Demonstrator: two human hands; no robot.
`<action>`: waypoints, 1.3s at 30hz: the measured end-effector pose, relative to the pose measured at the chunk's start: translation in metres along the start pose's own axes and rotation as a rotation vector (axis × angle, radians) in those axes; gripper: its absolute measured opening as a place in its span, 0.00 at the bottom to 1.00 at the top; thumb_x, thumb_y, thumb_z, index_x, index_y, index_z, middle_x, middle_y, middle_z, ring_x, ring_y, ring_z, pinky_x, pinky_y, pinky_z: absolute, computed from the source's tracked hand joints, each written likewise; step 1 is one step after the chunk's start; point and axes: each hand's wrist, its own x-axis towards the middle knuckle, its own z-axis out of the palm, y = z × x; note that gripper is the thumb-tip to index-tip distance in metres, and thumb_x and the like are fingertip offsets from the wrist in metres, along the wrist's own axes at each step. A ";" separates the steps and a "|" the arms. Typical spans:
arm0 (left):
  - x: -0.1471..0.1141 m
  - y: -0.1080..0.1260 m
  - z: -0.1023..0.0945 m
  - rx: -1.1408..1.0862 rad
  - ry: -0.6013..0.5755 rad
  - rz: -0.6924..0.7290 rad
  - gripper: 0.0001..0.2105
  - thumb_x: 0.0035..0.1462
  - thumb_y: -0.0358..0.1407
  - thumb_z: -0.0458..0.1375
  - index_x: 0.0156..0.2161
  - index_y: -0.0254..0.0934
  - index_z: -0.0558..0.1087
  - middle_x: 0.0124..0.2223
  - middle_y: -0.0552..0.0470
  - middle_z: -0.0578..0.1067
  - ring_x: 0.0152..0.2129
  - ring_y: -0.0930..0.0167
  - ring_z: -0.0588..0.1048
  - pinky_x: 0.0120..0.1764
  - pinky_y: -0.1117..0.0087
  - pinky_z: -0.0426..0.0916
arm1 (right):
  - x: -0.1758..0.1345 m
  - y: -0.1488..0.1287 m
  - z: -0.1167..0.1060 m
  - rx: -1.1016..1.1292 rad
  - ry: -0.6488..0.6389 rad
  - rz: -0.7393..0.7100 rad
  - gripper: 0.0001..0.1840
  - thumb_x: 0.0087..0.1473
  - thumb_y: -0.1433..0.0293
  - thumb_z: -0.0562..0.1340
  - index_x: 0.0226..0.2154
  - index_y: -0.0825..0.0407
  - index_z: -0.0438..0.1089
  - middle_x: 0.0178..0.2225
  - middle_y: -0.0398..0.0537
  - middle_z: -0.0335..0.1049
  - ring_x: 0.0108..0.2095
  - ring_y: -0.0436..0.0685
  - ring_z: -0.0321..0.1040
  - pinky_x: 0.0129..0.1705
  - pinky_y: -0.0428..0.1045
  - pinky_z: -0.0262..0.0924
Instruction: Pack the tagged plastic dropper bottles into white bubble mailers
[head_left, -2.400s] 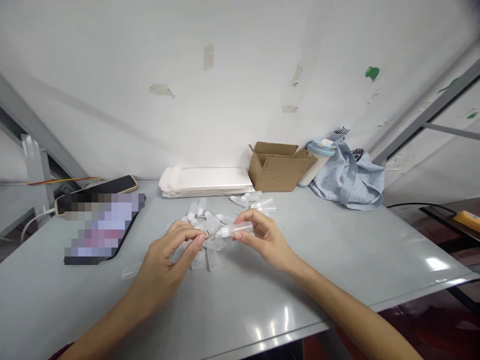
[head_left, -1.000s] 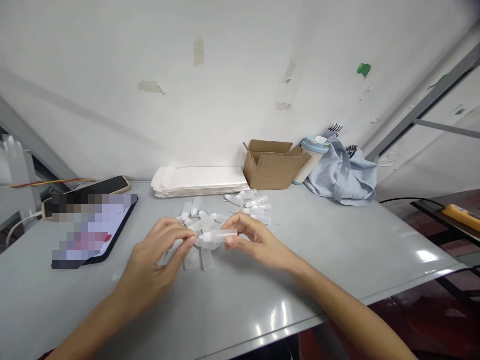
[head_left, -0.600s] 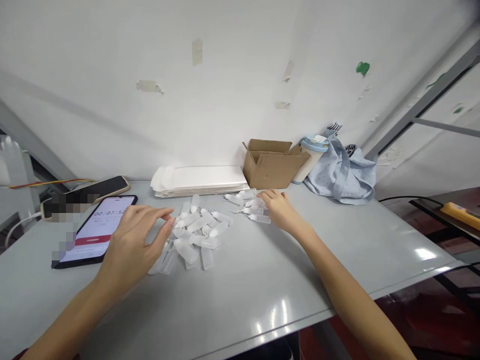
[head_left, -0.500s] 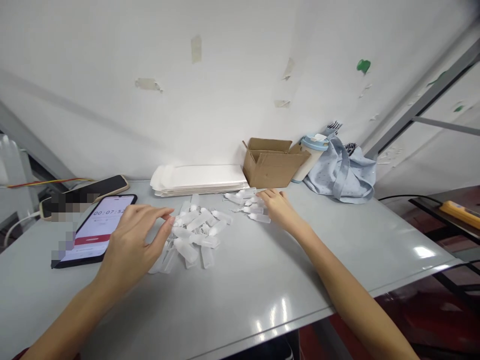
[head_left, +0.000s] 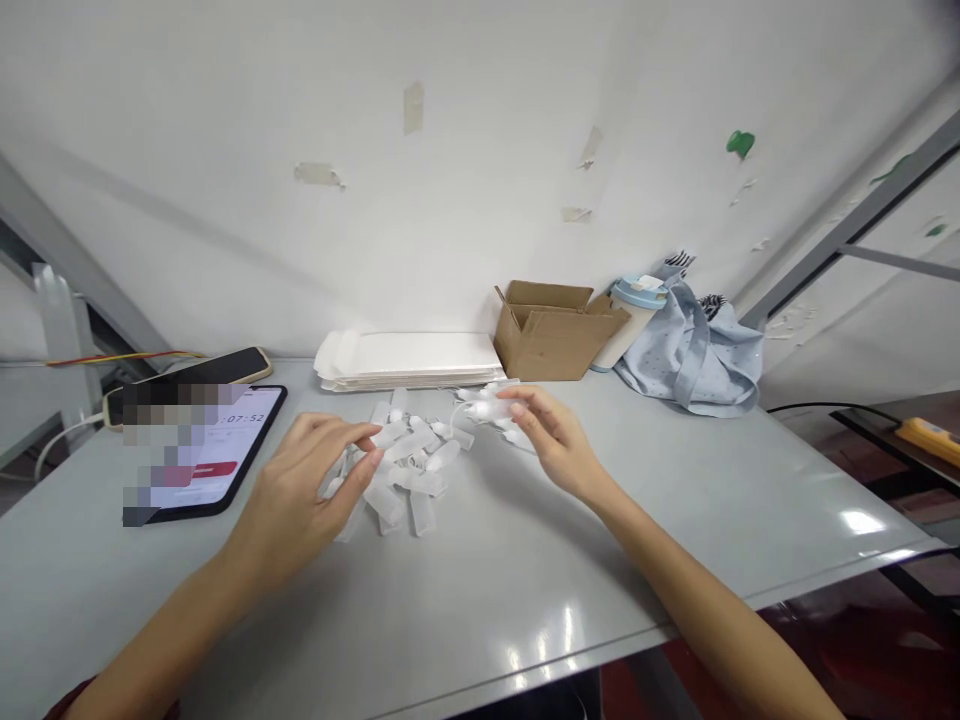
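Between the thumb and fingers of my right hand (head_left: 556, 445) is a small translucent white plastic ampoule (head_left: 487, 409), its thin tip pointing left. It is lifted over a small cluster of similar pieces (head_left: 517, 438) lying on the table, which the hand partly hides. My left hand (head_left: 311, 490) hovers at the left side of a larger loose pile of ampoules (head_left: 420, 480). Its thumb and forefinger are curved with a small gap between them, and I see nothing held there. Part of the pile is hidden behind this hand.
A stack of flat white cartons (head_left: 409, 360) lies against the wall, beside an open cardboard box (head_left: 551, 345). Behind the box stand a lidded cup (head_left: 626, 315) and a pale blue cloth bag (head_left: 697, 360). A phone showing a timer (head_left: 225, 455) and a black device (head_left: 202, 372) lie at left.
My right hand has drawn left and toward me from the small cluster, now with an ampoule in its fingers. The gap between my left thumb and forefinger has widened slightly. The view has shifted a little.
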 end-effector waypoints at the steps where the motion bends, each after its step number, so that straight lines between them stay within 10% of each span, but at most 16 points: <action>1: -0.001 0.002 0.000 -0.037 -0.027 0.001 0.09 0.61 0.36 0.52 0.44 0.36 0.69 0.35 0.50 0.74 0.38 0.65 0.68 0.38 0.67 0.65 | -0.004 -0.005 0.005 0.022 -0.017 -0.002 0.12 0.63 0.65 0.52 0.43 0.50 0.67 0.39 0.47 0.71 0.36 0.54 0.67 0.36 0.48 0.61; 11: -0.005 0.015 0.004 -0.265 -0.158 -0.029 0.06 0.61 0.35 0.52 0.39 0.39 0.72 0.33 0.52 0.74 0.34 0.69 0.70 0.34 0.71 0.66 | -0.017 -0.017 0.025 0.028 -0.087 -0.149 0.09 0.61 0.71 0.54 0.44 0.51 0.67 0.38 0.47 0.71 0.37 0.52 0.67 0.41 0.49 0.61; 23: 0.003 0.017 -0.006 -0.528 -0.389 -0.479 0.20 0.59 0.47 0.50 0.23 0.39 0.72 0.26 0.55 0.74 0.26 0.71 0.71 0.29 0.72 0.65 | -0.024 -0.025 0.030 0.026 -0.049 -0.221 0.09 0.61 0.72 0.54 0.43 0.50 0.67 0.34 0.47 0.70 0.35 0.53 0.67 0.38 0.50 0.64; 39: -0.002 0.015 -0.003 -0.708 -0.459 -0.452 0.20 0.60 0.47 0.50 0.22 0.38 0.69 0.25 0.53 0.71 0.27 0.71 0.69 0.30 0.71 0.64 | -0.025 -0.027 0.026 0.092 0.049 -0.148 0.08 0.61 0.70 0.55 0.42 0.49 0.67 0.37 0.46 0.71 0.36 0.52 0.67 0.38 0.49 0.62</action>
